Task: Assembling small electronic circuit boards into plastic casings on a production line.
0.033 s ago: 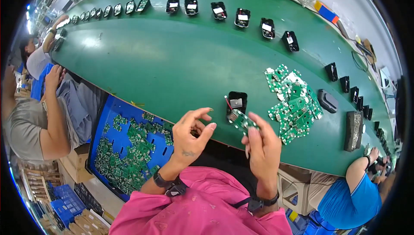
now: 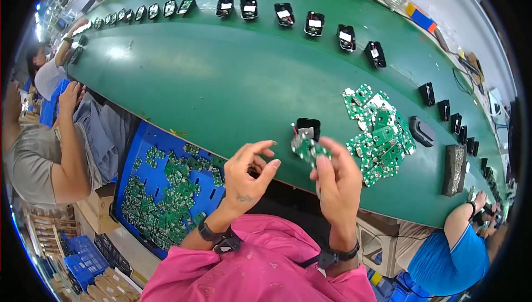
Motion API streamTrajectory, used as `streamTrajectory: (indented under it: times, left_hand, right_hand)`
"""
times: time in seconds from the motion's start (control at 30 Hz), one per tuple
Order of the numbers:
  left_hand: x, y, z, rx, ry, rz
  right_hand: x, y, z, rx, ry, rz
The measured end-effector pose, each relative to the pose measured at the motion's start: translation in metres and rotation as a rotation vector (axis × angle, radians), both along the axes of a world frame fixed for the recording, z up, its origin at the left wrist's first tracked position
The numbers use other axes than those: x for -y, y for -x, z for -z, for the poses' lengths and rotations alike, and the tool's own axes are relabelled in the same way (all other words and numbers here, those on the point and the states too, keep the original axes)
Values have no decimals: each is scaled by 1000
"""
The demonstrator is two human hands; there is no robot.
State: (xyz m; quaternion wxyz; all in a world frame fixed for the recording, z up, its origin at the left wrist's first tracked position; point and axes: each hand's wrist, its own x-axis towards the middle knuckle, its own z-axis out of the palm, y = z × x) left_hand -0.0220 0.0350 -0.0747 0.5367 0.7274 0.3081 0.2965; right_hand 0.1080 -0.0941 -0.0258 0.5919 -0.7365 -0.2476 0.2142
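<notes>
Between thumb and fingers, my right hand (image 2: 339, 183) grips a small green circuit board (image 2: 303, 149) above the table's near edge. Just beyond it lies a black plastic housing (image 2: 310, 125), partly covered by the board. A grey metallic block and a red wire show at the board's far end. My left hand (image 2: 247, 180) hovers to the left of the board with curved fingers, thumb and forefinger apart, and nothing in it. To the right of my right hand a heap of green circuit boards (image 2: 382, 133) is spread on the green table (image 2: 210, 80).
Black housings (image 2: 314, 23) line the far side. A dark oval case (image 2: 422, 131) and a grey foam block (image 2: 454, 170) lie right of the heap. At lower left is a blue bin (image 2: 158, 191) of loose boards. Co-workers sit on both sides.
My right hand has tilted the circuit board and shifted it slightly up and left, so it now covers more of the housing. The left hand stays almost in place.
</notes>
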Motion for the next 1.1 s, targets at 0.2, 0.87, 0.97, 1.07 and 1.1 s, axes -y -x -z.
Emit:
streamTrajectory:
  times: [0.2, 0.87, 0.97, 1.07, 1.1]
  left_hand:
    - [-2, -4, -7, -1, 29, -30]
    - [-12, -11, -9, 16, 118, -4]
    - [-5, -18, -14, 27, 131, 19]
    - [12, -32, -14, 4, -132, -42]
    - [16, -35, -12, 8, -134, -42]
  right_hand:
    - [-54, -24, -7, -33, 38, -137]
    - [-22, -21, -12, -119, 11, -199]
    - [-16, -27, -12, -272, -166, -74]
    - [-13, -34, 6, -299, -237, -28]
    - [-11, -35, 12, -329, -221, -30]
